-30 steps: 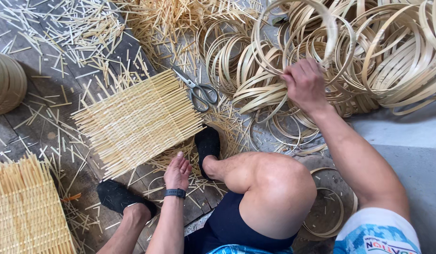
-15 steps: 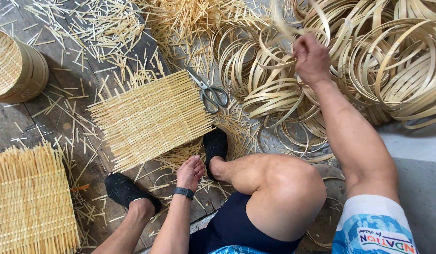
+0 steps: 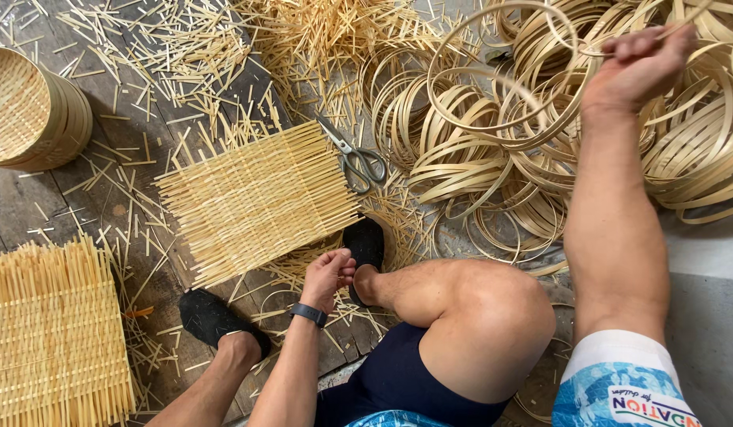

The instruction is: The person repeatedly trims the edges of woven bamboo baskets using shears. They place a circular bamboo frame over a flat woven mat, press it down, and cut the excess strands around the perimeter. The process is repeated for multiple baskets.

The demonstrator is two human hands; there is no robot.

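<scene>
In the upper right of the frame the right hand (image 3: 631, 67) is pinching a thin bamboo hoop (image 3: 501, 71), lifting it clear of the hoop pile (image 3: 698, 150), while the left hand (image 3: 328, 277), loosely curled and empty, is resting by the woven mat (image 3: 255, 202) beside the scissors (image 3: 357, 158) on the floor.

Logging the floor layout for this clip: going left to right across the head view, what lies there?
Round woven basket → loose woven mat → scissors → pile of bamboo hoops → right hand, raised and gripping a thin strip.
</scene>
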